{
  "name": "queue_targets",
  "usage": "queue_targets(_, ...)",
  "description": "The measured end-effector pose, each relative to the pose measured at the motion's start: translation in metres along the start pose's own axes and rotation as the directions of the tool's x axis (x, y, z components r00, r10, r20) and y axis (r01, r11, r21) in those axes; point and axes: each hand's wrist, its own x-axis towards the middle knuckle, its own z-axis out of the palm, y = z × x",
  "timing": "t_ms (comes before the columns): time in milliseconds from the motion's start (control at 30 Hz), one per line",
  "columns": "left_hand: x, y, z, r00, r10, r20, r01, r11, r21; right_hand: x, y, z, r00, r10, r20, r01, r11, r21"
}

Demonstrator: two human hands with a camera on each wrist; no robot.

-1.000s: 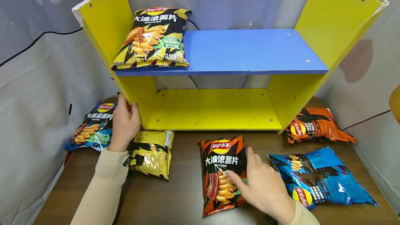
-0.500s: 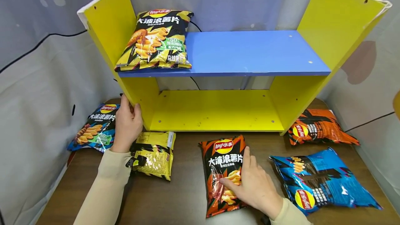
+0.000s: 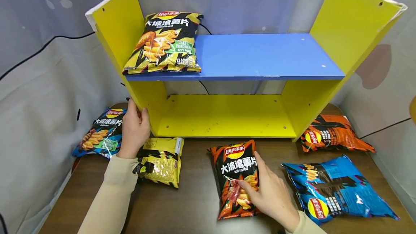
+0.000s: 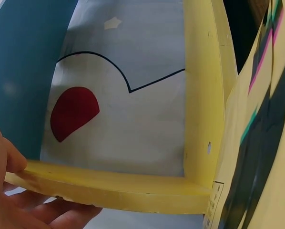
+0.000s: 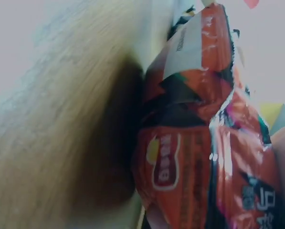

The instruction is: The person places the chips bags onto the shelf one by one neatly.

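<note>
– Two holds are happening at once: what am I seeing?

– The left hand (image 3: 134,131) is gripping the left side panel (image 3: 147,98) of the yellow-and-blue shelf unit (image 3: 217,116), thumb and fingers lying on opposite sides of its edge. The right hand (image 3: 272,193) is holding the orange-and-black chip bag (image 3: 234,178), its thumb pressing on the printed front, its fingers reaching round the right edge

– And where is that bag sitting?

– It is lying in front of the shelf unit, between the yellow chip bag (image 3: 161,167) and the blue chip bag (image 3: 344,187); whether it is wholly clear of the brown table (image 3: 191,201) I can't tell

– So what should good handling be looking like?

– Pinching lightly, I'm thinking: a puffy bag is probably creasing or slipping if the thumb is digging into one spot. The fingers should be spreading under the back, supporting its weight. The left hand should be bracing without tugging, because the black-and-yellow bag (image 3: 165,44) is resting on the blue board (image 3: 263,55) above
</note>
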Motion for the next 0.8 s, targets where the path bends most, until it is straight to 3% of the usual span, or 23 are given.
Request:
queue_targets(200, -0.001, 0.001, 0.002, 1.000, 0.003, 0.001, -0.003, 1.000, -0.005, -0.007, -0.003, -0.016, 0.993, -0.067, -0.096, 0.065, 0.998, -0.017)
queue_targets(367, -0.001, 0.001, 0.004, 1.000, 0.008, -0.005, -0.008, 1.000, -0.001, -0.010, -0.011, -0.051, 0.972, -0.157, -0.173, 0.161, 0.987, 0.009)
queue_targets(600, 0.000, 0.000, 0.003, 1.000, 0.004, -0.016, -0.004, 1.000, 0.016, -0.005, -0.038, -0.129, 0.895, -0.338, -0.290, 0.374, 0.924, 0.076)
queue_targets(700, 0.001, -0.001, 0.003, 1.000, 0.004, -0.019, -0.004, 1.000, 0.017, 0.012, -0.050, -0.162, 0.841, -0.395, -0.370, 0.451, 0.890, 0.075)
queue_targets(800, 0.001, -0.001, 0.003, 1.000, 0.001, -0.017, -0.001, 1.000, 0.011, 0.036, -0.063, -0.190, 0.814, -0.390, -0.431, 0.481, 0.868, 0.125)
